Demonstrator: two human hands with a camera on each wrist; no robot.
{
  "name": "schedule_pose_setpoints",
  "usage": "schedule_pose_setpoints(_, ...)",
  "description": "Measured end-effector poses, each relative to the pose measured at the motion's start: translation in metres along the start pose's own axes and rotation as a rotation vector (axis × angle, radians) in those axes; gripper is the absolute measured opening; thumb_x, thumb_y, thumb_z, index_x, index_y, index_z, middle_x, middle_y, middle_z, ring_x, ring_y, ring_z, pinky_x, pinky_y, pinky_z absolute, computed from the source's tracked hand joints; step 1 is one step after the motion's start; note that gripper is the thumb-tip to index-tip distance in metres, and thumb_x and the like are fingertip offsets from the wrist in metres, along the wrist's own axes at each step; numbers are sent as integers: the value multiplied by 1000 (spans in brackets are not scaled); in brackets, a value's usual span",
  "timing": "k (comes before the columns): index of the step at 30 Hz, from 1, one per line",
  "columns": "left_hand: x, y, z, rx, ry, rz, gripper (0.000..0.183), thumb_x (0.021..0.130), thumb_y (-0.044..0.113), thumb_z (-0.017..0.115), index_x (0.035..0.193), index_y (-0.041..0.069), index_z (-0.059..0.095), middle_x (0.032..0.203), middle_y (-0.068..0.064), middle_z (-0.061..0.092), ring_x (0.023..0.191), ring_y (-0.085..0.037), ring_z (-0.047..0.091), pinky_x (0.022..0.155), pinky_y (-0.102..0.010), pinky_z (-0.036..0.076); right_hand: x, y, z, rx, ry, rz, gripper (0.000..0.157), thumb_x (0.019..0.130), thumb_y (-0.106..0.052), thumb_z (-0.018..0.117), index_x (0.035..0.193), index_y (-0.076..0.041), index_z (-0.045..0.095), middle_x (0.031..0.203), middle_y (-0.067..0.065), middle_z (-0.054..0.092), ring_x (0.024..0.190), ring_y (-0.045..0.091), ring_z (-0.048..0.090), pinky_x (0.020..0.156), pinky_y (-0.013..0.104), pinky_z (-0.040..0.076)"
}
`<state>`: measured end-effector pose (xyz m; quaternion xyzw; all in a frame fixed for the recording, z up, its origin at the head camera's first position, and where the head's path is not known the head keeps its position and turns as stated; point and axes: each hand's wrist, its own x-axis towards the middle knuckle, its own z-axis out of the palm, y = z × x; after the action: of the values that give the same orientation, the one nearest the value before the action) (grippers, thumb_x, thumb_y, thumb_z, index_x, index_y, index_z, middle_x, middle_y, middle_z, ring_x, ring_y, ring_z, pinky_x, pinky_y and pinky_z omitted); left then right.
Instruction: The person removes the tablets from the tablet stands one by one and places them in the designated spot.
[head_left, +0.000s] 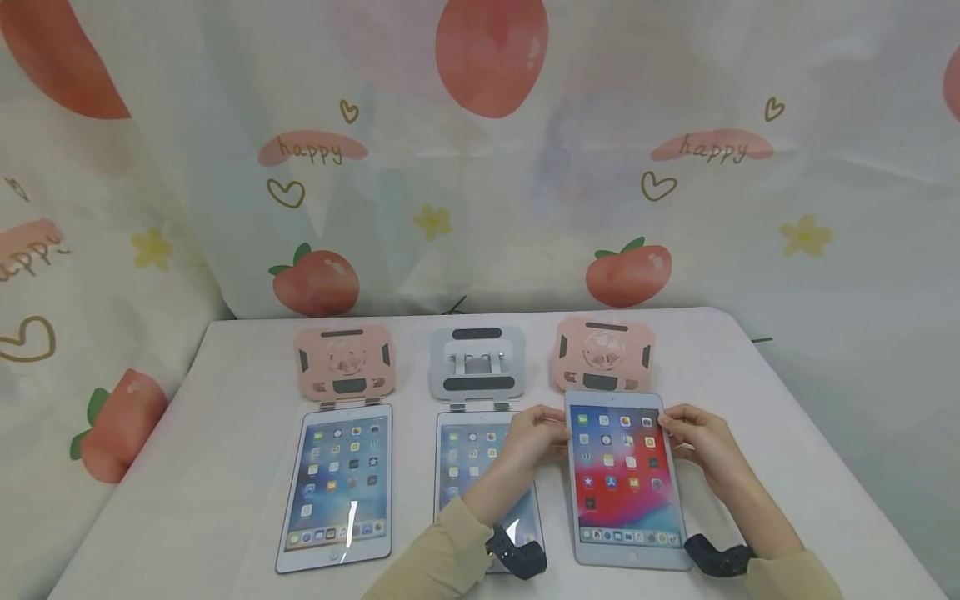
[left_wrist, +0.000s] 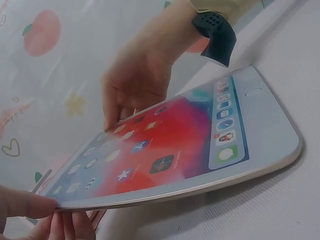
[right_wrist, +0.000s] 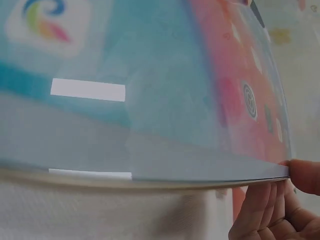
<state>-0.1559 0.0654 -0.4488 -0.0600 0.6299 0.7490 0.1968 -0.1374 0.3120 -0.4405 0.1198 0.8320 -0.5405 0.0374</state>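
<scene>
A white-framed tablet point(head_left: 624, 475) with a red and blue screen is held by both hands at its upper side edges. My left hand point(head_left: 536, 437) pinches the left edge, thumb on top and fingers beneath, as the left wrist view shows. On the right edge, my right hand point(head_left: 701, 437) pinches in the same way; its thumb and fingers point(right_wrist: 257, 207) show in the right wrist view. The tablet's far end is raised off the table, while its home-button end sits low, close to the cloth. Just behind it lies a pink tablet stand point(head_left: 602, 354), its lower edge partly hidden by the tablet.
At the left a second tablet point(head_left: 341, 483) lies below another pink stand point(head_left: 346, 362). A middle tablet point(head_left: 468, 450) lies below a grey stand point(head_left: 477, 362), partly covered by my left forearm. The white table point(head_left: 210, 467) ends at a fruit-patterned curtain point(head_left: 480, 183).
</scene>
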Motion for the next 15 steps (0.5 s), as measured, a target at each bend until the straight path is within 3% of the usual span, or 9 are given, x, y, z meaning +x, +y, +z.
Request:
schedule_pose_setpoints(3,2,-2,0,10,13,3,24,74,0,63,97,3,62,83,-8,68,63,-8,60,66,-26,56,16,23,0,-81,30,-2,45,88,-43,53,106,-2,54,79,-16,57,73,7,55,66,20,53)
schedule_pose_setpoints(7,4,-3,1,72,27,21,23,73,-1,63,96,3,62,82,-9,69,63,-8,60,65,-25,55,38,55,-3,-222,44,-42,55,85,-55,50,111,-6,54,92,0,65,73,9,59,64,23,54)
schedule_pose_setpoints(11,4,-3,0,185,25,27,25,73,2,66,97,4,61,82,-6,66,67,-10,62,67,-25,55,48,66,-6,-289,7,-68,60,85,-57,48,114,-5,54,106,18,62,73,13,61,62,25,55)
schedule_pose_setpoints(15,5,-3,0,262,5,24,28,75,6,66,103,4,60,83,-4,61,70,-11,60,67,-24,54,49,66,-6,-319,-21,-51,65,84,-59,47,117,-4,53,110,20,60,74,14,60,62,24,55)
